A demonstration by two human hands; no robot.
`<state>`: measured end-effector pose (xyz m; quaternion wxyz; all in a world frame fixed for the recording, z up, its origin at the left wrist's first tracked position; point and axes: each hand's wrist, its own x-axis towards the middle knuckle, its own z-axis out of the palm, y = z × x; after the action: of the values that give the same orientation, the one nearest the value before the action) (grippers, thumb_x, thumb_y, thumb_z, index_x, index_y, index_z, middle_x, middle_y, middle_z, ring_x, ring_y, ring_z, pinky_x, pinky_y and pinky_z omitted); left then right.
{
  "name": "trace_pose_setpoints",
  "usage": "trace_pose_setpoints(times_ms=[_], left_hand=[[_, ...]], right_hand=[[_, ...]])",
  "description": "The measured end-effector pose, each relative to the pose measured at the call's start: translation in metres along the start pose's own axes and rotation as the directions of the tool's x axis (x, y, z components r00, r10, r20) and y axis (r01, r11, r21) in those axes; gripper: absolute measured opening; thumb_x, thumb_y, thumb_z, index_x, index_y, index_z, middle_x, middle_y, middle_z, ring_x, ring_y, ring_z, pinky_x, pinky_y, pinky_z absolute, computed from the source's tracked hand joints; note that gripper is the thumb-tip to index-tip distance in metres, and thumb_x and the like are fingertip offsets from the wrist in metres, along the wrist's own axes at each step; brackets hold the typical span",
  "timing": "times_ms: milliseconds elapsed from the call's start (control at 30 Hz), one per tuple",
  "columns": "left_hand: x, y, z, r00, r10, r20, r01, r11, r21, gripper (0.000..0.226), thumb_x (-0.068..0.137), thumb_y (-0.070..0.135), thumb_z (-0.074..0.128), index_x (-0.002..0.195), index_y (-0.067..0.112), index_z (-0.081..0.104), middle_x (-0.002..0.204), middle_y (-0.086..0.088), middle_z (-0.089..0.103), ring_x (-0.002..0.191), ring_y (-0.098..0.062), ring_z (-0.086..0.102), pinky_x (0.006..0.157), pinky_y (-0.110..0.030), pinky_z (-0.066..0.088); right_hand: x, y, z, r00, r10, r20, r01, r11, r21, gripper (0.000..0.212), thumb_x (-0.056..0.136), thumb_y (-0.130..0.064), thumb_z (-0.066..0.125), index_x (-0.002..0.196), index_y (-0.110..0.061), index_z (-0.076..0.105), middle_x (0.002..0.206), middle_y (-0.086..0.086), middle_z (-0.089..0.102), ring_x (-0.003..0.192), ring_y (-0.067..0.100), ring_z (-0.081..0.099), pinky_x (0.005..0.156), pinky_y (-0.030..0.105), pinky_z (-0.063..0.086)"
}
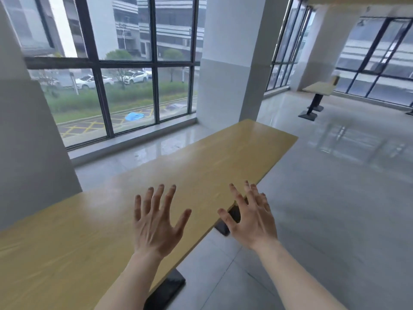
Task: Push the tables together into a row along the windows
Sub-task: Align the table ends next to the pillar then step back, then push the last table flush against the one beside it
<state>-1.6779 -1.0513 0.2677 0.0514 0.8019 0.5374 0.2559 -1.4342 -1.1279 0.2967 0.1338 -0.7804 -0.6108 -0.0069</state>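
Both hands spread and empty over the long tabletop by the windows.

I am looking past both hands at the tall dark-framed windows (125, 70) running beyond the fingertips, with a white pillar (230, 63) standing ahead of the right hand. The long wood-grain tabletop (201, 159) is stretching from under my left forearm away toward that pillar; I cannot tell whether it is one table or several butted together, as no seam is showing. A separate small table (319, 88) is standing well apart, far off to the right of my right hand. My left hand (156, 222) is hovering over the tabletop, fingers fanned, holding nothing. My right hand (252, 218) is reaching out just past the table's right edge, equally splayed and empty, above a black table foot (225, 224).
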Motion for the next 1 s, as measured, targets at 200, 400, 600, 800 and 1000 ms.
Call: trace_pose_setpoints(times_ms=[200,400,600,800,1000], left_hand=[[0.1,0.08,0.08,0.997,0.025,0.075,-0.022,0.998,-0.051,0.085,0.092,0.085,0.009,0.163,0.039,0.018,0.171,-0.001,0.025,0.159,-0.025,0.014,0.129,-0.053,-0.001],[0.179,0.162,0.155,0.994,0.047,0.102,-0.043,0.998,-0.035,0.084,0.092,0.083,0.01,0.163,0.038,0.017,0.171,-0.001,0.024,0.16,-0.026,0.012,0.129,-0.051,-0.005],[0.231,0.237,0.232,0.995,-0.052,0.089,0.048,0.998,0.045,0.083,0.092,0.083,0.01,0.162,0.038,0.02,0.17,-0.002,0.027,0.159,-0.029,0.016,0.129,-0.052,-0.004],[0.271,0.3,0.268,0.98,-0.191,0.051,0.186,0.979,0.085,0.084,0.092,0.083,0.01,0.162,0.038,0.019,0.17,-0.002,0.027,0.159,-0.028,0.016,0.129,-0.052,-0.003],[0.311,0.314,0.317,0.953,-0.303,0.003,0.3,0.947,0.115,0.087,0.091,0.084,0.005,0.162,0.037,0.018,0.171,-0.002,0.025,0.159,-0.028,0.014,0.128,-0.05,-0.006]], right_hand=[[0.083,0.098,-0.009,0.997,0.079,0.014,-0.079,0.997,-0.011,0.1,0.078,-0.097,-0.005,0.164,-0.046,0.001,0.176,0.005,-0.003,0.162,0.025,-0.004,0.131,0.049,0.004],[0.16,0.206,-0.007,0.995,0.097,0.016,-0.097,0.995,0.003,0.106,0.076,-0.097,-0.007,0.165,-0.042,0.008,0.176,0.007,0.0,0.162,0.025,-0.004,0.131,0.049,0.003],[0.241,0.321,0.005,0.998,0.007,0.061,-0.009,0.999,0.031,0.104,0.078,-0.096,-0.004,0.165,-0.042,0.006,0.176,0.009,0.001,0.162,0.027,-0.003,0.131,0.051,0.005],[0.318,0.393,-0.001,0.986,-0.124,0.109,0.117,0.99,0.073,0.098,0.082,-0.094,0.004,0.165,-0.043,0.004,0.176,0.009,0.003,0.162,0.026,0.0,0.131,0.05,0.006],[0.395,0.426,0.031,0.962,-0.241,0.126,0.228,0.967,0.11,0.091,0.088,-0.09,0.015,0.165,-0.042,0.009,0.175,0.008,0.008,0.161,0.028,0.006,0.129,0.053,0.012]])
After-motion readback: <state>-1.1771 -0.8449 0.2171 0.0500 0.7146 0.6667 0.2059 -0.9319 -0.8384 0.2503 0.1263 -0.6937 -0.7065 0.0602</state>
